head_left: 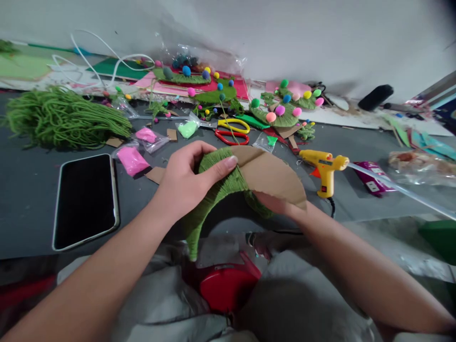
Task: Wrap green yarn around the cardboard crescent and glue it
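My left hand grips a crescent-shaped piece of cardboard, thumb on top and fingers behind. Green yarn is wound tightly round the left half of the crescent, down to its pointed tip. The right half is bare brown cardboard. Beneath that bare half is my right hand, its fingers hidden by the cardboard. A loose loop of green yarn shows close to it, under the crescent's inner edge; whether the fingers hold it is hidden.
A phone lies at left, below a heap of green yarn. Scissors with yellow and red handles lie behind the crescent. At right stands a yellow glue gun. Pompom-covered green pieces line the back.
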`<state>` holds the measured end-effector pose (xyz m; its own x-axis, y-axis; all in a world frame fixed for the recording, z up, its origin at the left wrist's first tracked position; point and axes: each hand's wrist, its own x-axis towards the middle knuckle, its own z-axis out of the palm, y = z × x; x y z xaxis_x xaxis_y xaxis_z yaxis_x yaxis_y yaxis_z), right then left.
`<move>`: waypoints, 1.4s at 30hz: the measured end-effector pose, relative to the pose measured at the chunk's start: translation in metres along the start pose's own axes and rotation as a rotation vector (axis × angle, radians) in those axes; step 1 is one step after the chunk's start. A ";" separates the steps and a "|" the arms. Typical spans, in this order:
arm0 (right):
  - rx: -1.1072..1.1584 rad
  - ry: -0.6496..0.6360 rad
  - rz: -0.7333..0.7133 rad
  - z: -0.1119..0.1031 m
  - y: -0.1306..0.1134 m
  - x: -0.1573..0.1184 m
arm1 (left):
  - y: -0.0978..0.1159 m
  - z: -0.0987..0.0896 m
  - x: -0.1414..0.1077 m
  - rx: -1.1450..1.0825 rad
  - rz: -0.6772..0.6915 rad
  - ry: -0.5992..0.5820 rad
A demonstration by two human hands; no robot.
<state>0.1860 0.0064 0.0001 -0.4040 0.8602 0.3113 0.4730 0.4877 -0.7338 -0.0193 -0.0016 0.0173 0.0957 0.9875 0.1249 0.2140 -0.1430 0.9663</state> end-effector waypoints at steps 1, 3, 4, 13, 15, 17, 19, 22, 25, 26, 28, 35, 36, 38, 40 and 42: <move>-0.008 0.008 -0.018 0.003 0.001 -0.002 | -0.002 0.000 0.001 0.005 -0.014 0.054; -0.037 0.019 -0.075 0.008 0.001 -0.006 | -0.004 -0.002 0.003 0.061 -0.021 0.153; -0.059 0.019 -0.107 0.009 -0.001 -0.009 | -0.004 -0.004 0.004 0.099 -0.005 0.198; -0.345 0.018 -0.319 0.003 -0.011 -0.021 | -0.013 -0.013 0.012 0.439 0.104 0.293; -0.425 0.009 -0.335 0.005 -0.013 -0.022 | -0.015 -0.011 0.012 0.514 0.109 0.307; -0.476 0.004 -0.329 0.006 -0.017 -0.022 | -0.015 -0.011 0.012 0.574 0.112 0.316; -0.490 0.000 -0.304 0.007 -0.020 -0.023 | -0.015 -0.014 0.013 0.621 0.118 0.323; -0.477 -0.014 -0.255 0.004 -0.022 -0.023 | -0.013 -0.020 0.013 0.685 0.114 0.340; -0.501 -0.022 -0.234 -0.002 -0.020 -0.022 | -0.010 -0.023 0.012 0.756 0.109 0.308; -0.522 -0.014 -0.239 -0.004 -0.019 -0.021 | -0.009 -0.023 0.011 0.777 0.116 0.280; -0.555 0.011 -0.265 -0.009 -0.017 -0.018 | -0.006 -0.021 0.010 0.796 0.139 0.200; -0.389 0.054 -0.319 -0.017 -0.016 -0.001 | -0.001 -0.016 0.007 0.683 0.180 -0.075; -0.349 0.056 -0.314 -0.016 -0.017 0.001 | -0.001 -0.017 0.007 0.667 0.187 -0.104; -0.260 0.066 -0.294 -0.016 -0.016 0.006 | 0.000 -0.018 0.007 0.645 0.204 -0.152; -0.176 0.076 -0.270 -0.015 -0.014 0.010 | 0.002 -0.020 0.006 0.635 0.223 -0.189; -0.106 0.085 -0.250 -0.015 -0.011 0.013 | 0.005 -0.022 0.005 0.633 0.239 -0.248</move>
<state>0.1874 0.0148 0.0216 -0.4532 0.7188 0.5271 0.4481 0.6950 -0.5624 -0.0388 0.0039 0.0275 0.4123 0.8911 0.1896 0.6747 -0.4385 0.5938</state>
